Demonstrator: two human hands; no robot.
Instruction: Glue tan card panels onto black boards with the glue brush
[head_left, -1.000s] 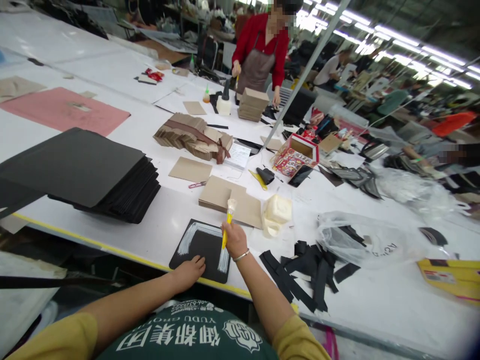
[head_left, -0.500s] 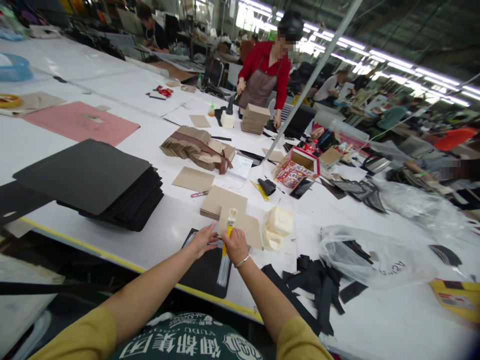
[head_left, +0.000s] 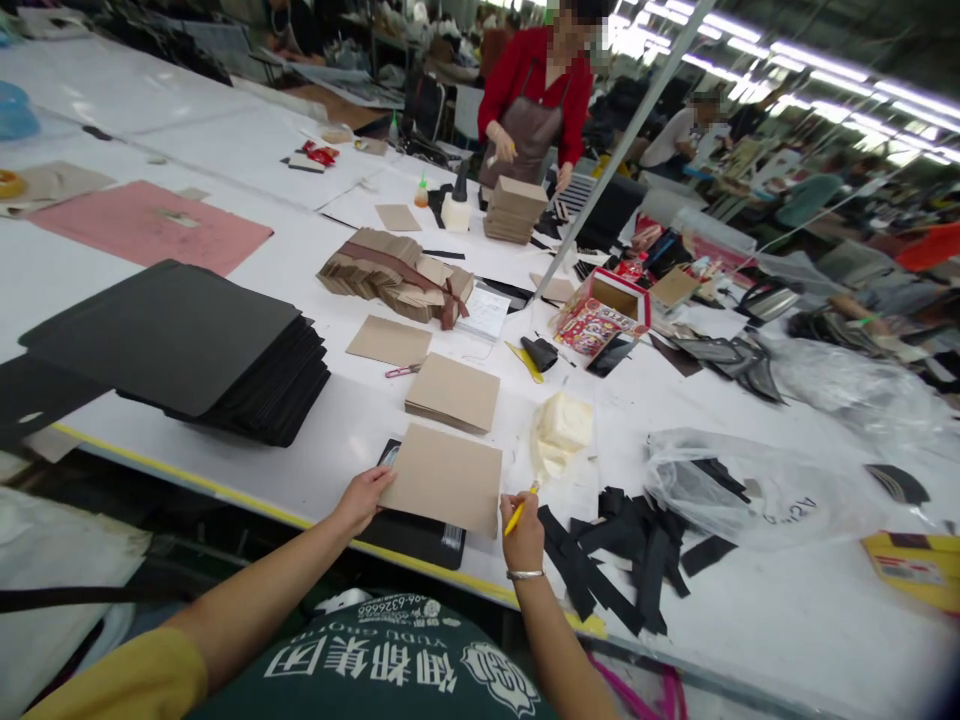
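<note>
My left hand [head_left: 364, 500] pinches the left edge of a tan cardboard sheet [head_left: 448, 478]. This sheet hangs or lies over a black panel [head_left: 420, 542] at the table's front edge; white streaks show on the panel's uncovered ends. My right hand [head_left: 523, 538] is closed around a yellow-handled paintbrush [head_left: 516, 518], its bristles mostly hidden, and is at the sheet's right edge. Just behind the sheet lies a small stack of tan cardboard [head_left: 453, 390]. A cream plastic container [head_left: 564, 424] stands behind my right hand.
A tall stack of black panels [head_left: 172, 335] sits at left. Black strips [head_left: 626, 550] and a clear plastic bag [head_left: 750, 500] lie at right. Bundled cardboard [head_left: 382, 275] and a red box [head_left: 604, 318] are farther back. A co-worker in red [head_left: 536, 100] stands across the table.
The cardboard sheet has come forward from the stack over the black panel. My left hand has moved left onto its edge; my right hand has shifted right with the brush.
</note>
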